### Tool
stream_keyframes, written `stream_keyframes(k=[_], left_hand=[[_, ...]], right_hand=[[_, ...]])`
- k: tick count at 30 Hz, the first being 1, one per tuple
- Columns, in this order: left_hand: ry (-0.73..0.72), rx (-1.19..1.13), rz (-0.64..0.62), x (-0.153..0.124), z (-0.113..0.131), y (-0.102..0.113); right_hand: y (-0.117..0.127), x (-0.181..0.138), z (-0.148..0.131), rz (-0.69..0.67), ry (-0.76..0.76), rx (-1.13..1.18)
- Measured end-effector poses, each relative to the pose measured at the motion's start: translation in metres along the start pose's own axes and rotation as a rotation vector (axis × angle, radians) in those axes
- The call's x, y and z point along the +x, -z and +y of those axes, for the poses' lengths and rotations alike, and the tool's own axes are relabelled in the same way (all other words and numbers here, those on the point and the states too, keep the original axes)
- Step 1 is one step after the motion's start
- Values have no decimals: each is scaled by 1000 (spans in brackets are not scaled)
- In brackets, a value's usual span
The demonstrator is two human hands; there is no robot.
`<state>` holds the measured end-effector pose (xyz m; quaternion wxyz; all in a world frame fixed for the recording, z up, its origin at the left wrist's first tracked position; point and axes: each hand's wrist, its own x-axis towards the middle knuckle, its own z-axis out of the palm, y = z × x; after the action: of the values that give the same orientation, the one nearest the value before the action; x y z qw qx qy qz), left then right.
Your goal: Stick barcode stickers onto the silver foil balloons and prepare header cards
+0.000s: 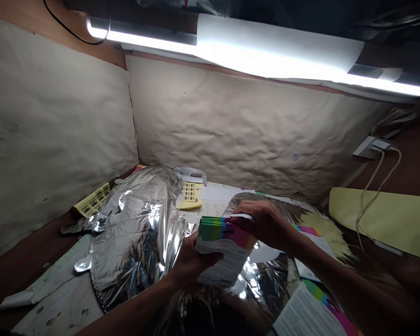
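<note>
left hand (191, 256), in the head view, clasped a stack of cards (220, 268) at its left side, thumb pressed across the front. the right hand (261, 217) curled at the stack's top right corner by a white strip (243, 216); whether it pinched that strip could not be told. below lay a marked, pale work surface (56, 308), largely covered by crinkled silver foil (136, 233), with yellow label sheets (192, 193) farther back. wrinkled, paper-covered walls (259, 121) stood behind, under a bright tube light (154, 43). the stack, tilted above the surface, showed a multicoloured band with a dark slot along its top and small print on white beneath.
</note>
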<state>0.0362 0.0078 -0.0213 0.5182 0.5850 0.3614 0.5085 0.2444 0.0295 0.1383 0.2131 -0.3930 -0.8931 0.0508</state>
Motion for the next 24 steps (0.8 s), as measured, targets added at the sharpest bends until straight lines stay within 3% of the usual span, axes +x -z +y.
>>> stream_keyframes(k=[2, 4, 6, 10, 14, 18, 24], left_hand=[[30, -33, 48, 2, 2, 1], [45, -75, 85, 5, 5, 3], [43, -109, 92, 8, 8, 4], [57, -117, 123, 11, 11, 5], [100, -101, 189, 11, 12, 5], [51, -42, 177, 10, 9, 5], [-13, -43, 163, 7, 2, 5]], right_hand=[[7, -8, 1, 88, -72, -10], [14, -23, 2, 192, -240, 6], [17, -39, 3, 189, -390, 82], [5, -57, 4, -193, -342, 326], [-27, -47, 5, -537, -392, 481], [-51, -28, 1, -584, -488, 497], [-47, -14, -20, -519, -504, 199]])
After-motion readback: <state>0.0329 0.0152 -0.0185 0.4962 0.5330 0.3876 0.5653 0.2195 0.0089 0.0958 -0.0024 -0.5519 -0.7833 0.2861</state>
